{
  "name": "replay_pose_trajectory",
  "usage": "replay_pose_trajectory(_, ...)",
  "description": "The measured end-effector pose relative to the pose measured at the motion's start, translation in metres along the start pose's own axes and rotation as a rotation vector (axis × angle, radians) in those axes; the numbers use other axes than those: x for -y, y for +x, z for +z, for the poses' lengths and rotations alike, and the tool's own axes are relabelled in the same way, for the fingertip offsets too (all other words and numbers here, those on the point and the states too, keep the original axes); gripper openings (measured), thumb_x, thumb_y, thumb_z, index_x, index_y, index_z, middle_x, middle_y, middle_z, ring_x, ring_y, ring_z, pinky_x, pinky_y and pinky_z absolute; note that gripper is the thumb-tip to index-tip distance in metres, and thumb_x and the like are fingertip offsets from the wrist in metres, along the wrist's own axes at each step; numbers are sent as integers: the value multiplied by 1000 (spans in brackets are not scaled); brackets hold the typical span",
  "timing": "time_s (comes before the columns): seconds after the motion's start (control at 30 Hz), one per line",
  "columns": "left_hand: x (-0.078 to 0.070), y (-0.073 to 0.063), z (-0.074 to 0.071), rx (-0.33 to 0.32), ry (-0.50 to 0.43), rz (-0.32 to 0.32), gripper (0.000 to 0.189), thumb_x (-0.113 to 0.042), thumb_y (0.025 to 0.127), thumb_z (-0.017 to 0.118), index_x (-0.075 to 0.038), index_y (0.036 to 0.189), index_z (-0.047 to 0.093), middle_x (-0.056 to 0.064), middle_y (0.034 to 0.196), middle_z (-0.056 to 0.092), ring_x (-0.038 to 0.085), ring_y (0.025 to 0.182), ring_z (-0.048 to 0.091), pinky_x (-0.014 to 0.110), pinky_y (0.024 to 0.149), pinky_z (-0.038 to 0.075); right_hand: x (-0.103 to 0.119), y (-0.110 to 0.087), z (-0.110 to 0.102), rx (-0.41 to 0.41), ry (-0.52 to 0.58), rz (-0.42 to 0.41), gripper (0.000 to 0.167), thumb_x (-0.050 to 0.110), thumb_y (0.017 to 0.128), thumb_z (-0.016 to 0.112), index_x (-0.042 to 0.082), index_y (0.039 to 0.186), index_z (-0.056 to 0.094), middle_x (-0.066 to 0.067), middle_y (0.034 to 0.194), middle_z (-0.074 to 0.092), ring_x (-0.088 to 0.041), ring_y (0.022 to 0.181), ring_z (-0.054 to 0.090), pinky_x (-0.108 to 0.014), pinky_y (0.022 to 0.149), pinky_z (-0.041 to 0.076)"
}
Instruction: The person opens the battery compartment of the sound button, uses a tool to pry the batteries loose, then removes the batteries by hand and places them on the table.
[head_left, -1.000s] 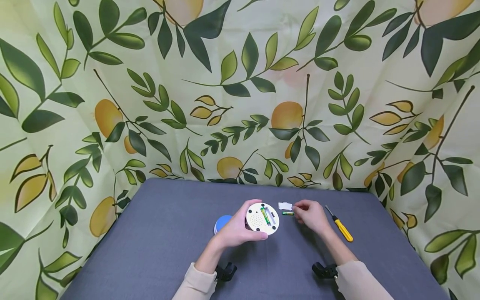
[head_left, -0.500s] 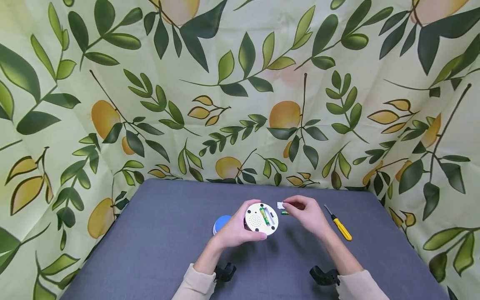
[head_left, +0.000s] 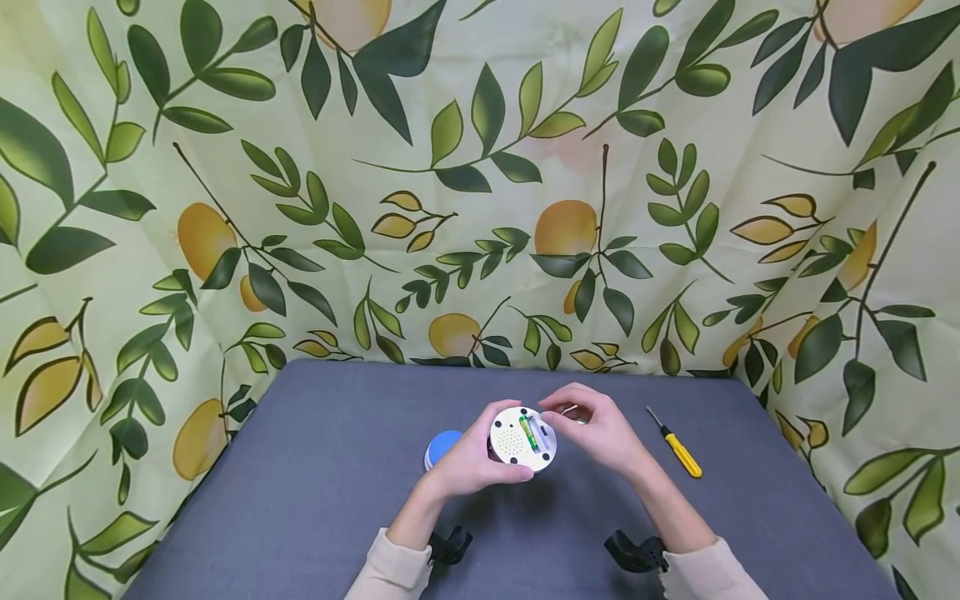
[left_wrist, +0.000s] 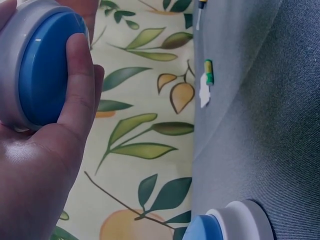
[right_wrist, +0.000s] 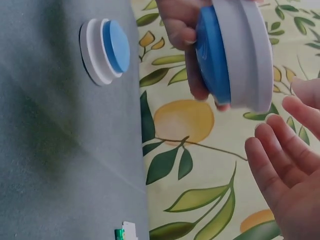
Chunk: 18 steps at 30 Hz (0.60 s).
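Observation:
My left hand (head_left: pixel 480 454) grips a round white push-button device (head_left: pixel 510 437) by its rim, its underside turned towards the head view. Its blue button (left_wrist: pixel 47 67) faces away, and a left finger lies over it in the left wrist view. In the open compartment lies one green battery (head_left: pixel 528 433), with a bare slot beside it. My right hand (head_left: pixel 600 425) has its fingertips at the compartment's right edge. In the right wrist view its thumb and index finger are slightly apart, with nothing visible between them.
Behind the right hand, a loose green battery (left_wrist: pixel 209 72) and a white battery cover (left_wrist: pixel 204 91) lie on the grey table (head_left: pixel 337 500). A second blue-button device (right_wrist: pixel 105 52) stands at the left. A yellow-handled screwdriver (head_left: pixel 681 450) lies at the right. Patterned cloth hangs behind.
My right hand has moved left from beside the loose battery and cover to the device's compartment. The left hand holds the device almost still.

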<state>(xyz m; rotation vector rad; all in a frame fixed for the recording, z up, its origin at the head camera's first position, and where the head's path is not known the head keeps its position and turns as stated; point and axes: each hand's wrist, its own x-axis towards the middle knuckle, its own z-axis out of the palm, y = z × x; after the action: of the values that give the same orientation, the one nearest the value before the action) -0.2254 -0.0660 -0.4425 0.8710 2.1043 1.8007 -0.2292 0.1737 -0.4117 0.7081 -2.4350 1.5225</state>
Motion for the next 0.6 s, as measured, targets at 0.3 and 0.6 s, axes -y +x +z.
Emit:
replay_pose_trajectory(0.3,2,0,0,13,-3,4,89,-14,80,84,-7,152,31,7,130,53,18,106,59,28,88,51,4,5,10,31,-50,-25,13,16,90,78,16,103,79,5,94,64,-16,86,58,-31,78,52)
replay_pose_trajectory(0.6,3,1,0,33,-14,-3,90,-15,82,84,-5,153,29,4,130,54,18,106,61,28,89,52,4,5,14,93,-40,-42,16,11,87,78,15,103,79,-1,92,58,-18,80,53,-35,71,47)
